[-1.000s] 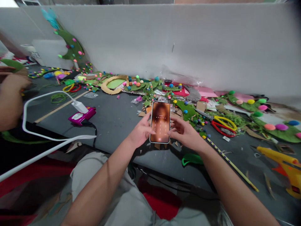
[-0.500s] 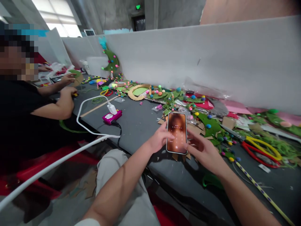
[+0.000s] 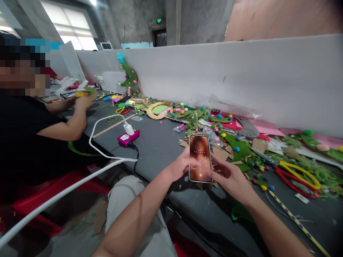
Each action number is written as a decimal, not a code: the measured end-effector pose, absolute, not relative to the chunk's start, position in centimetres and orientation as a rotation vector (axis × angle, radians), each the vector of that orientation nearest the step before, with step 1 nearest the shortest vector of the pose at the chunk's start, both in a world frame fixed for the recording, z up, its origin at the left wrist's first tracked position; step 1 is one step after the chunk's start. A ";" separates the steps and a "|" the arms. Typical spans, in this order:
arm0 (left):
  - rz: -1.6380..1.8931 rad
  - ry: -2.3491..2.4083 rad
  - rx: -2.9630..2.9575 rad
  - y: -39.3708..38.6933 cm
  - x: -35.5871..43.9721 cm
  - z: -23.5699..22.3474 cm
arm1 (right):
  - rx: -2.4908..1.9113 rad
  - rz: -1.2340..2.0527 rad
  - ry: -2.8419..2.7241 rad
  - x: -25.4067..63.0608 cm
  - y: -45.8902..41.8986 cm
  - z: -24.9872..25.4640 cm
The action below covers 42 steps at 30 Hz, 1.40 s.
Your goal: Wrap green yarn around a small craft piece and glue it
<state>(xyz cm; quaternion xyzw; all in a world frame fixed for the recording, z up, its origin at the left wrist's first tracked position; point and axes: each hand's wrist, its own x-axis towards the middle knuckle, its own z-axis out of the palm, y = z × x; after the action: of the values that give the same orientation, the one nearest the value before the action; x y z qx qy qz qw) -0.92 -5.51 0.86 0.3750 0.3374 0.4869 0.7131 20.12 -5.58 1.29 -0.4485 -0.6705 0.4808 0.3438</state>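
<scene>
In the head view, the phone (image 3: 199, 145) is held up over the near side of the dark tabletop (image 3: 160, 153), its lit screen facing the wearer and showing a keypad. The left hand (image 3: 180, 167) has hold of the phone's left edge, fingers bent in behind it and the thumb lying across the screen. The right hand (image 3: 230, 175) meets the phone's right edge with half-bent, slightly parted fingers, its thumb tip over the lower right of the screen, lightly gripping it.

The tabletop's near edge passes below the phone. To the left of the phone, a wide stretch of tabletop runs to a magenta power adapter (image 3: 128, 138) with a white plug (image 3: 128, 128) in it. Room is tighter just beyond the phone, where cardboard scraps (image 3: 220, 153) lie close, and to its right, where scissors (image 3: 297, 177) and a spotted yellow rod (image 3: 296, 218) lie. A white partition (image 3: 187, 78) stands beyond the phone. Well left of it, a co-worker's arm (image 3: 65, 130) reaches over the table.

Beyond the phone and to its left, a small clear bag (image 3: 179, 127) shows something purple. Farther that way stands a white cup (image 3: 100, 82); its contents cannot be made out.
</scene>
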 end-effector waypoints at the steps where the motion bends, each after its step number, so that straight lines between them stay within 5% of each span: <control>1: 1.082 0.746 0.835 -5.6 -0.9 0.9 | -1.168 1.242 -1.742 20.0 -5.6 1.3; 19: 1.161 0.858 0.792 -5.8 -1.9 2.1 | -1.115 1.296 -1.739 19.4 -5.6 1.7; 28: 1.234 1.171 0.791 -5.8 -6.4 2.9 | -1.391 0.875 -1.478 26.8 -2.8 3.4; 42: 0.831 1.806 1.134 -5.0 -11.2 3.6 | -1.611 0.597 -1.652 32.9 -2.0 4.5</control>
<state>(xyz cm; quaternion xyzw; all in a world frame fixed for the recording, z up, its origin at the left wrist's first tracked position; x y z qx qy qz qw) -11.24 -4.98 3.57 0.4512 0.7183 0.3306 0.4137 32.86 -1.98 4.46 -0.6280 -0.6440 0.2326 0.3699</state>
